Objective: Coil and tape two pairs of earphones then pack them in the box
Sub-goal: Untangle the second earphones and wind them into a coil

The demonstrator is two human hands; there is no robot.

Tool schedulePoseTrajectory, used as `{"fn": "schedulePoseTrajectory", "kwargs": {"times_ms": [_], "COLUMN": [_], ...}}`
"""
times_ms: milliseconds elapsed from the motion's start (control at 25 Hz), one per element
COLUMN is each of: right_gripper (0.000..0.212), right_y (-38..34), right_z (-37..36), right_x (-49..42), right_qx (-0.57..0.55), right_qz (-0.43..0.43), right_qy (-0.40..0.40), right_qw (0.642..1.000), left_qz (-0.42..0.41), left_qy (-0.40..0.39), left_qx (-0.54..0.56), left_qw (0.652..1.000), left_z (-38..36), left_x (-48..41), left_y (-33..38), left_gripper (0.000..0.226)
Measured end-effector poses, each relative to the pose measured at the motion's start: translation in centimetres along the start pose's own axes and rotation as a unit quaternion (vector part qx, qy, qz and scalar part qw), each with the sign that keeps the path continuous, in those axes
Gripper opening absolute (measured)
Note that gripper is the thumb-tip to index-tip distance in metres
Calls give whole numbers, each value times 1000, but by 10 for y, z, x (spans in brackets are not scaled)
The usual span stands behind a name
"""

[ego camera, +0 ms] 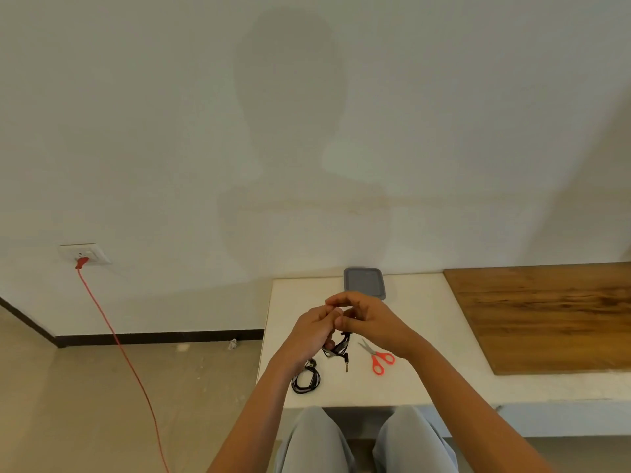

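Both hands [345, 322] on coiled earphones [338, 348] abv table [426, 377], scissors [379, 358] nearby

Soft even daylight; head shadow on the wall [290, 97]; wide-angle bending at edges, slight softness

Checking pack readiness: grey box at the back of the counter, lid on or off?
Lid on, it seems: the grey box shows a flat closed top with a raised rim, no interior visible.
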State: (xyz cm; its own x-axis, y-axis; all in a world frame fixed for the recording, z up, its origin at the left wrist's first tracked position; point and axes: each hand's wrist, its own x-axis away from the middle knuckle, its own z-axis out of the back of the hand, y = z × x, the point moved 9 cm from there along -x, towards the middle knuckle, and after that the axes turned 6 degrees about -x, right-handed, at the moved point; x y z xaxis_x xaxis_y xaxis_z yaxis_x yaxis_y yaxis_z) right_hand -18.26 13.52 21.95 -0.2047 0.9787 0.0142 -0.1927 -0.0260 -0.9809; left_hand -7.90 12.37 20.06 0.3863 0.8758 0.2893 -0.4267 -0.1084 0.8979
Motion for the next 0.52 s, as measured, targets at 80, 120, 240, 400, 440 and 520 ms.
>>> {"fn": "schedulePoseTrajectory", "kwargs": {"times_ms": [80,120,240,400,440,520], "right_gripper": [33,32,30,29,28,24], "right_y": [15,22,49,112,134,176], "right_z": [2,2,1,3,7,25], "right_x": [-4,-7,-15,-30,-33,-39], "right_qx": [35,46,50,-18,-30,29], "right_qz": [-7,-10,-25,-75,-103,-158], "right_qy": [4,10,39,71,84,136], "right_qw": [999,999,998,994,991,978], "left_qz": [8,17,61,117,132,152], "left_qy": [4,6,18,68,86,120], "left_qx": [16,16,11,42,62,88], "left_qw": [1000,1000,998,990,986,977], "left_z": [-1,-1,-7,-15,-13,-5], "left_x": [-7,-12,-27,-48,-52,-62], "left_y": [-11,-18,-37,-74,-85,-105], "left_gripper": [31,33,35,28,27,25]}}
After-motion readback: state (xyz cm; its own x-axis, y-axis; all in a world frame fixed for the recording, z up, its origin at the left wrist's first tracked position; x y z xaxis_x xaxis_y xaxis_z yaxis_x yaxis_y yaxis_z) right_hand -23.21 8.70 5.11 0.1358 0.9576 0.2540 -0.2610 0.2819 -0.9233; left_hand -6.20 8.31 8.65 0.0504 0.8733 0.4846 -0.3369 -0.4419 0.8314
